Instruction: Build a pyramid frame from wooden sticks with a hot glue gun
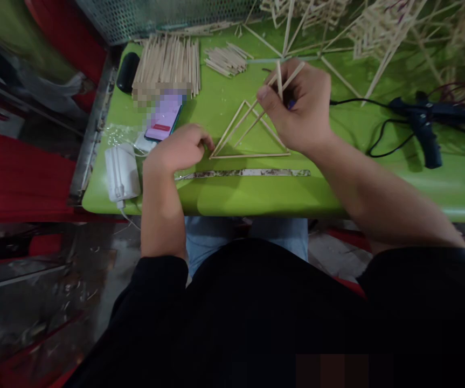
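A flat triangle of thin wooden sticks [252, 156] lies on the green table in front of me. My left hand [181, 146] is at its left corner, fingers curled and the fingertips on the stick ends there. My right hand [307, 105] is raised over the triangle's right side, closed on a few wooden sticks [279, 81]. Some of these slant down across the triangle, one towards its left corner. The palm side of my right hand is hidden. Just nearer to me lies a long, flat, stained strip [248, 173].
Bundled sticks [171, 62] and a pile of shorter ones [228, 59] lie at the back left. A phone [164, 116], a white power bank [122, 172] and a black case [127, 73] are left. A glue gun [428, 124] with its cord lies right; stick frames [361, 32] stand behind.
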{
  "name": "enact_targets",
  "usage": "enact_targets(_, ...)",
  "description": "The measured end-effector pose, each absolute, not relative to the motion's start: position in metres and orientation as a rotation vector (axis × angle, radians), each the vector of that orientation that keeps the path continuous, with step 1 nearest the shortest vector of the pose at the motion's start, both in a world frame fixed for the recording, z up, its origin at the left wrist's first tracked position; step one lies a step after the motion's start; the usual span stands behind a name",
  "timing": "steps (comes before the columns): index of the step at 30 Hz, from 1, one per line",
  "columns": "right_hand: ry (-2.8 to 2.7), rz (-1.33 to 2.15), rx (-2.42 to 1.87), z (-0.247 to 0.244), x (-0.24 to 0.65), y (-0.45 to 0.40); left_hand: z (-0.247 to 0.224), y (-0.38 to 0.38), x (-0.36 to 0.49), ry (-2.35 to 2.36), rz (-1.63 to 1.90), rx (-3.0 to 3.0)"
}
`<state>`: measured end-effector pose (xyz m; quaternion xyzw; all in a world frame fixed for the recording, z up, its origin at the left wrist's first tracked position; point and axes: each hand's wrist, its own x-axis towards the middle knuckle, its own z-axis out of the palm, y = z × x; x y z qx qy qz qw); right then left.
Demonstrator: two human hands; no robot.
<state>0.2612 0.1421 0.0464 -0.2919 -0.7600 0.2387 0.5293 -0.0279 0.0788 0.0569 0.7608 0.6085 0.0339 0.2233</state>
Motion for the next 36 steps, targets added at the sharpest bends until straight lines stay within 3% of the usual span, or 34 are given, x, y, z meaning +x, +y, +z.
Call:
enact_targets(7, -1.871, 0.552, -0.741, 0.051, 0.265, 0.138, 0.091, 0.069, 0.004, 1.512, 0.586, 2.164)
enact_targets(15, -1.884, 0.573, -0.823, 0.055, 0.269, 0.134, 0.148, 0.092, 0.059, 1.473, 0.237, 2.367)
enact_targets(20, -1.876, 0.648, -0.827, 0.054, 0.273, 0.137, 0.132, 0.099, 0.048, 1.436, 0.347, 2.261)
enact_targets(25, -1.971, 0.507, -0.754, 0.043, 0.276, 0.138, 0.108, 0.101, 0.024, 1.332, 0.496, 2.13)
enact_targets(36, -2.069, 0.391, -0.677, 0.031, 0.282, 0.14, 0.106, 0.104, 0.01, 1.227, 0.702, 2.218)
